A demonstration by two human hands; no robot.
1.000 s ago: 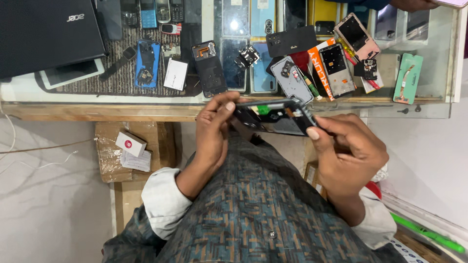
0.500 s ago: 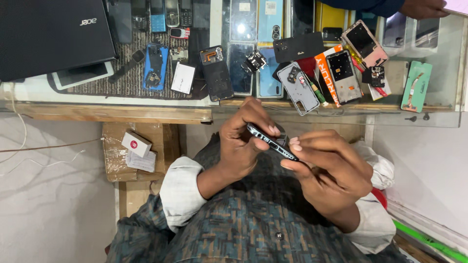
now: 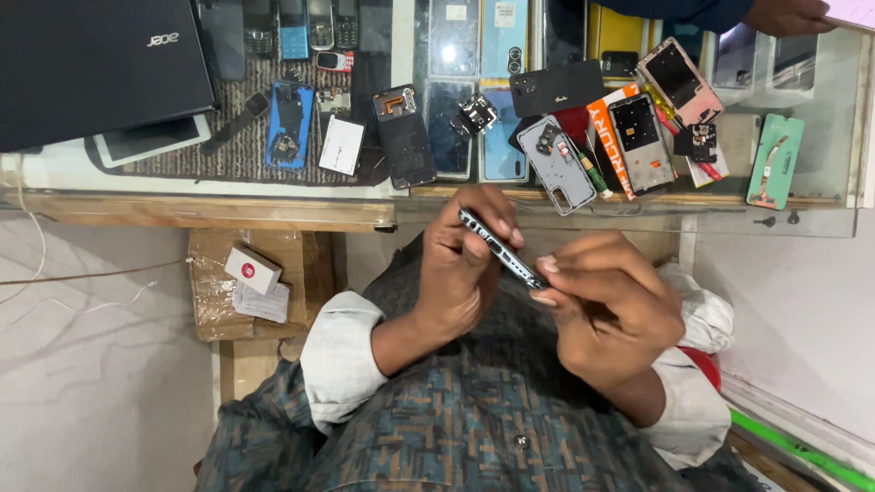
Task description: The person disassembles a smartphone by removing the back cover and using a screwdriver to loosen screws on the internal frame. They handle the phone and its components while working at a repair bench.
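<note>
Both my hands hold one dark phone [image 3: 499,250], turned so I see its thin edge with small slots. My left hand [image 3: 465,269] grips its upper end with fingers curled around the body. My right hand [image 3: 606,310] pinches the lower end between thumb and fingertips. The phone hangs in front of my chest, just below the edge of the glass counter [image 3: 638,205]. My patterned shirt with rolled white cuffs fills the bottom of the view.
The counter holds several opened phones and back covers, a blue phone shell [image 3: 288,123], a closed black laptop [image 3: 91,64] and a white card [image 3: 343,146]. Another person's hand [image 3: 784,14] reaches in at the top right. A small white box [image 3: 252,269] lies on a cardboard carton below.
The phone has turned from showing its flat side to showing its edge and has come down toward my chest. My hands have closed in on it from both ends.
</note>
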